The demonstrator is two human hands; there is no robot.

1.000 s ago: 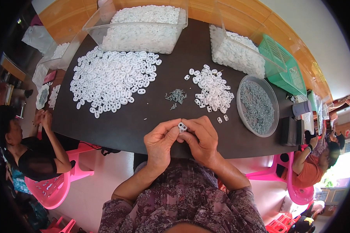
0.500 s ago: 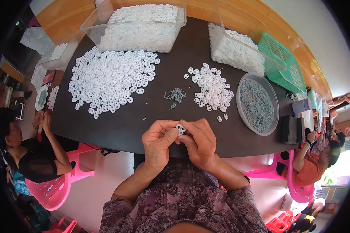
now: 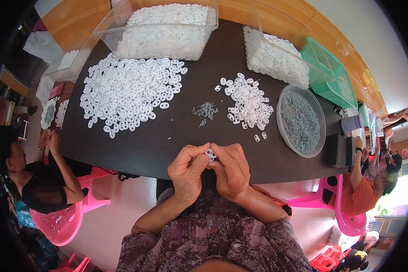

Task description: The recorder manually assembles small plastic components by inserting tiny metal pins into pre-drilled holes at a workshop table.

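My left hand (image 3: 186, 172) and my right hand (image 3: 231, 171) meet in front of me at the table's near edge. Pinched between their fingertips is a small white plastic piece (image 3: 211, 154) with several holes; part of it is hidden by the fingers. Just beyond my hands lies a little heap of grey screws (image 3: 205, 111). A wide pile of white oval two-holed pieces (image 3: 127, 95) spreads to the left, and a smaller pile of squarer white pieces (image 3: 248, 102) is to the right.
The dark table (image 3: 167, 131) also bears a round tub of screws (image 3: 302, 120), two clear bins (image 3: 167, 41) (image 3: 276, 61) of white pieces, a green basket (image 3: 333, 84) and a black box (image 3: 337, 152). People sit left and right on pink chairs (image 3: 93, 192).
Both hands have shifted slightly downward, and the white piece between them is turned a little. At the right, the person in orange has moved an arm.
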